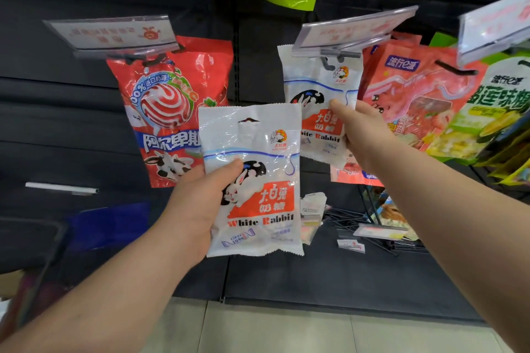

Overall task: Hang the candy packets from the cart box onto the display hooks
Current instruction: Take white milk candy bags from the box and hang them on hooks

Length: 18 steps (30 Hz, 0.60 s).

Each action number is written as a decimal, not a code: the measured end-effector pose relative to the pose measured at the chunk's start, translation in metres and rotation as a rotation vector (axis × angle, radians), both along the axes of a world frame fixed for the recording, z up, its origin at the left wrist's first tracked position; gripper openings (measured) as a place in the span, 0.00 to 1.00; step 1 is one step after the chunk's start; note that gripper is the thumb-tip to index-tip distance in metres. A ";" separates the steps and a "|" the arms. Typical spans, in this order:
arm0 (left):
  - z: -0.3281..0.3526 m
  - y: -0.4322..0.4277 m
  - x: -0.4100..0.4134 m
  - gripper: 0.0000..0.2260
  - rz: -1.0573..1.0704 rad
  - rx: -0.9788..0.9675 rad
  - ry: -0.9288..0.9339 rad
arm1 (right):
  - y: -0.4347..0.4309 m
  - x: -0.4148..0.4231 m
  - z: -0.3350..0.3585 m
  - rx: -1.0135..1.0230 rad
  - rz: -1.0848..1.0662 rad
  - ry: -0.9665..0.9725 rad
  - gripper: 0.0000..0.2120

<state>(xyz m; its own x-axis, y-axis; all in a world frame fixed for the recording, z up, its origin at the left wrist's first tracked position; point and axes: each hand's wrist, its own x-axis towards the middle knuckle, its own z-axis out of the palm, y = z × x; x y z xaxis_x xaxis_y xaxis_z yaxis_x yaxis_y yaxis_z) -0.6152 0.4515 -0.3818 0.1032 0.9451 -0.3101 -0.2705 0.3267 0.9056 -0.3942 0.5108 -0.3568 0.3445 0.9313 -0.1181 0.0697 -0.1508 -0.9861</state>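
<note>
Up-right of the left hand point(198, 209), which clamps a white packet point(255, 157), the right hand point(362, 130) pinches a hung packet point(315, 89) below the hook point(329, 63), where the held one's hole point(249, 120) likely threads next.

A white White Rabbit packet point(258, 152) with a red panel stands upright, unhung, below-left of the display hook point(329, 66); a matching packet point(315, 80) hangs from that hook.

Left hand point(198, 206) grips packet point(252, 149), right hand point(362, 129) seemingly pinches hung packet point(314, 82)
</note>
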 end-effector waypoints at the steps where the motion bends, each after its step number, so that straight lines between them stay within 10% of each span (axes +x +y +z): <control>1: 0.001 -0.001 0.003 0.05 -0.013 0.004 -0.002 | -0.003 0.001 -0.001 -0.011 -0.008 -0.065 0.12; 5: 0.005 -0.005 0.020 0.05 -0.066 0.021 0.018 | -0.030 0.002 0.000 0.061 -0.087 -0.191 0.12; 18: 0.019 -0.002 0.064 0.08 -0.232 0.076 0.029 | -0.069 -0.006 0.022 0.225 0.034 0.238 0.06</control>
